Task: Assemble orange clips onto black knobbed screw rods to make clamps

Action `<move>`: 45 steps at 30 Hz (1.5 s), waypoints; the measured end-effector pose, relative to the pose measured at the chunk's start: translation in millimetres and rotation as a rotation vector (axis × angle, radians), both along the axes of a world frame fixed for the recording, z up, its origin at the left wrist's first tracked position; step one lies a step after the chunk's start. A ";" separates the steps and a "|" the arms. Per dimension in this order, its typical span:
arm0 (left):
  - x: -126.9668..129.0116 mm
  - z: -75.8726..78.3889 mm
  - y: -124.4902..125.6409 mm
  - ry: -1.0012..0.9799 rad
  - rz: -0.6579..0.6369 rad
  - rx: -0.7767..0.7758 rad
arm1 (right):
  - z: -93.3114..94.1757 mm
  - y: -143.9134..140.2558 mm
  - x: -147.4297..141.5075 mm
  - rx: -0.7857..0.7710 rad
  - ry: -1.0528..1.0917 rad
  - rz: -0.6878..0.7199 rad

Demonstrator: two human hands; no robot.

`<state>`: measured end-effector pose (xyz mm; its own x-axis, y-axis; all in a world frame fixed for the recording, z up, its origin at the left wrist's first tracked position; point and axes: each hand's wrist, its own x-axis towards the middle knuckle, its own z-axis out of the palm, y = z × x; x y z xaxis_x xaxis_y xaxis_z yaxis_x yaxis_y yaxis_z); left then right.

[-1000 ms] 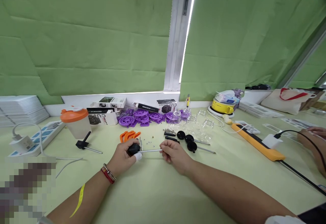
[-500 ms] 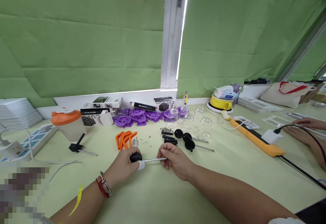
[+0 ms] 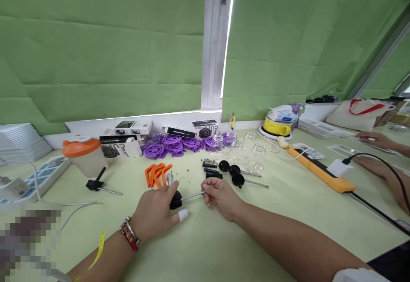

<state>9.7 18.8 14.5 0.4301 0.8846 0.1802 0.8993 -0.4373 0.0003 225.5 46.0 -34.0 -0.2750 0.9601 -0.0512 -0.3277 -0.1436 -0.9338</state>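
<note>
Here, my left hand (image 3: 156,213) curls closed around the black knob (image 3: 175,200) of a metal rod (image 3: 192,195), while my right hand (image 3: 221,196) pinches the rod's far tip between thumb and fingers. The piece sits low over the pale green table (image 3: 205,248), just in front of the orange clips (image 3: 156,173). 3 more black-knobbed rods (image 3: 237,175) lie just beyond my right hand.

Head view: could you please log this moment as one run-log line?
left hand: grips black knob | right hand: pinches metal rod | orange clips behind
</note>
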 end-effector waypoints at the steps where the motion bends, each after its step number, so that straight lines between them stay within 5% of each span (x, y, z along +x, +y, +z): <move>1: 0.1 0.4 -0.8 0.051 -0.009 0.044 | 0.7 0.5 0.3 -0.015 0.015 -0.008; 6: 1.6 -1.7 -0.8 0.096 -0.071 0.191 | 2.1 0.9 1.0 -0.051 0.067 0.015; 11: -0.6 -7.1 3.5 -0.078 -0.140 0.030 | 0.2 0.3 0.4 -0.049 0.067 0.041; 22: -3.6 -12.9 15.3 -0.574 0.036 -0.327 | 2.2 3.8 3.1 -0.062 0.063 -0.033; 45: -3.2 -14.6 18.5 -0.787 0.029 -0.502 | 2.2 2.9 0.6 -0.068 -0.008 -0.072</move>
